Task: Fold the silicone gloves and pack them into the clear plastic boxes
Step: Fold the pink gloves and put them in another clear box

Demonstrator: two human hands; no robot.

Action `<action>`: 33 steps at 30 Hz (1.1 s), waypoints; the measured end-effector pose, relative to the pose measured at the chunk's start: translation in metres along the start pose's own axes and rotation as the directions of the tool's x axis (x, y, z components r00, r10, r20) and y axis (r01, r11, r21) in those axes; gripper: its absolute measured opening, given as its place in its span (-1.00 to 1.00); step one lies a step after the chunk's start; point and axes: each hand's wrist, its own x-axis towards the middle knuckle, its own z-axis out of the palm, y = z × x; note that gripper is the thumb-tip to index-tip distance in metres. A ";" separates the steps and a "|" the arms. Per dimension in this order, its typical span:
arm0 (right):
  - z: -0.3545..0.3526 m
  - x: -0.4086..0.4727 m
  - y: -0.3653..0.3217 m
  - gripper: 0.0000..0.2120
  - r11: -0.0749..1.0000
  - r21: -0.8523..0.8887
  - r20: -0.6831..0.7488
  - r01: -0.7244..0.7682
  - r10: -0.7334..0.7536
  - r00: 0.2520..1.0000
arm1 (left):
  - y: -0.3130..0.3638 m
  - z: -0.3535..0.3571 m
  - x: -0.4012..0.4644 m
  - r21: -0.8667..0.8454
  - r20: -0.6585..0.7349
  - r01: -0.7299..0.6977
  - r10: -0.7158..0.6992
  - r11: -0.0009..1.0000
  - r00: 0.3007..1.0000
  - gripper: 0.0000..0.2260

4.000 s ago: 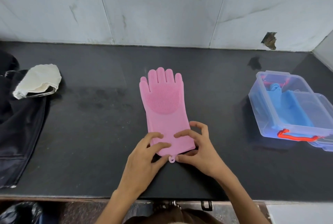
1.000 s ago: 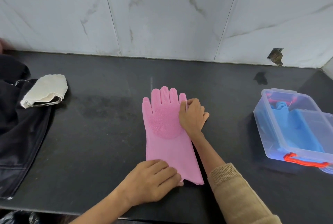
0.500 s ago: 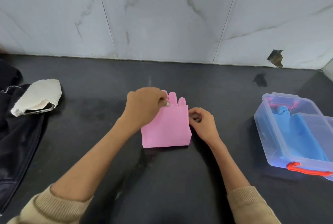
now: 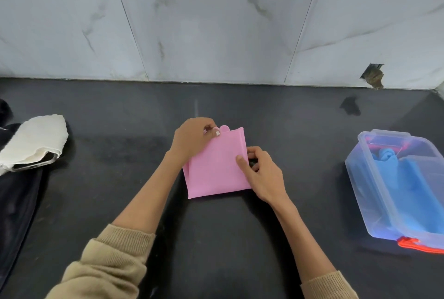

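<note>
Lying folded in half at the middle of the dark tabletop point(image 4: 216, 238), the pink silicone glove point(image 4: 216, 169) forms a rough square with its fold toward the person. One rounded pink tip pokes out past the far edge. The left hand point(image 4: 192, 140) sits at the far left corner of the fold, its fingers point(image 4: 211, 129) pinched narrow on the top layer there. The right hand point(image 4: 262, 173) rests at the glove's right edge, thumb pressed on top and the other fingers curled against the side, holding the layers. Both forearms are bare, with tan knitted sleeves point(image 4: 108, 262) pushed back.

Well apart to the right stands a clear plastic box point(image 4: 374, 193), lid off, with a blue glove point(image 4: 408, 185) inside and an orange-red handle point(image 4: 418, 247) at its near end. Far left, a phone wrapped in a whitish cloth point(image 4: 33, 140) lies on dark fabric point(image 4: 16, 202). Marbled white tiles point(image 4: 216, 22) rise behind the tabletop.
</note>
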 end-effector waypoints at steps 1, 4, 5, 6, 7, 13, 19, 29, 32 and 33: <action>0.004 0.001 -0.002 -0.67 0.995 -0.092 -0.017 0.031 -0.032 0.999 | -0.004 0.004 -0.003 -0.038 -0.036 -0.006 0.004 0.999 0.999 -0.90; 0.013 0.002 -0.008 -0.51 0.965 -0.261 -0.059 0.024 -0.041 0.997 | -0.006 0.005 -0.015 -0.165 -0.155 0.006 -0.032 0.986 0.987 -0.86; 0.014 0.003 -0.009 -0.49 0.956 -0.292 -0.059 -0.002 -0.016 0.998 | -0.004 0.003 -0.021 -0.228 -0.232 0.037 -0.091 0.973 0.968 -0.79; 0.015 0.003 -0.009 -0.49 0.946 -0.323 -0.051 -0.019 0.003 0.999 | 0.000 0.001 -0.030 -0.315 -0.327 0.094 -0.201 0.944 0.923 -0.71; 0.015 0.004 -0.010 -0.51 0.937 -0.347 -0.040 -0.026 0.013 0.999 | 0.003 -0.001 -0.041 -0.416 -0.403 0.169 -0.348 0.893 0.846 -0.62; 0.008 0.013 -0.022 -0.52 0.936 -0.330 0.024 -0.119 0.134 0.991 | 0.004 0.009 -0.104 -0.298 0.162 0.695 -0.683 0.655 0.712 -0.39; 0.003 0.022 -0.032 -0.53 0.912 -0.387 0.137 -0.136 0.202 0.970 | 0.016 0.009 -0.084 -0.253 0.130 0.608 -0.596 0.753 0.792 -0.56; -0.001 -0.001 -0.019 -0.74 0.885 0.401 0.225 -0.236 0.154 0.962 | 0.026 0.020 -0.105 -0.835 0.238 0.451 -0.533 0.316 0.812 -0.75; -0.002 -0.010 -0.012 -0.74 0.765 0.528 0.281 -0.368 0.251 0.926 | 0.024 0.018 -0.112 -0.843 0.326 0.503 -0.563 0.190 0.760 -0.63; -0.003 -0.013 -0.011 -0.73 0.738 0.547 0.295 -0.395 0.271 0.916 | 0.024 0.018 -0.114 -0.841 0.344 0.514 -0.564 0.171 0.751 -0.61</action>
